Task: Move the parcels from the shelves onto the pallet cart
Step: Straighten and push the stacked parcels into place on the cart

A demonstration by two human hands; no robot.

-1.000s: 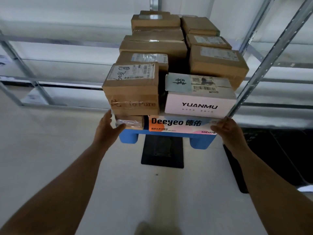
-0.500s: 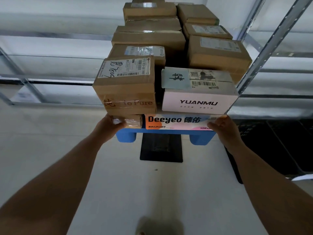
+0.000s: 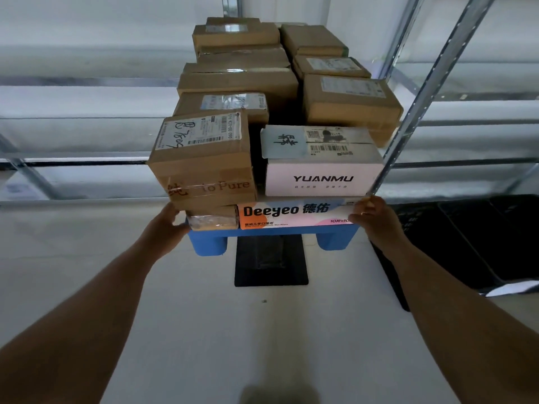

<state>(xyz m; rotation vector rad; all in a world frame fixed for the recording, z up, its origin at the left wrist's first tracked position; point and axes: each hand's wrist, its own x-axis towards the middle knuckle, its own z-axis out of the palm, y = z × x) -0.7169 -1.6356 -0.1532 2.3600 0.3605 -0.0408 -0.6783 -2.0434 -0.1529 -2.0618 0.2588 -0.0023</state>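
Dim, flat light; wide-angle bending at soft edges.

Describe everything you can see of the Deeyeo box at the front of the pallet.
The Deeyeo box is a flat, wide carton, apparently printed card, lying level in the bottom layer on the blue pallet. Its front shows an orange patch, dark lettering and pale pink and blue areas. The white YUANMU box rests on it; a small taped parcel sits at its left end. The right hand holds its right end.

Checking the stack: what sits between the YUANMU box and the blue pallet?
In the head view, the Deeyeo wipes box lies flat between the YUANMU box and the blue pallet.
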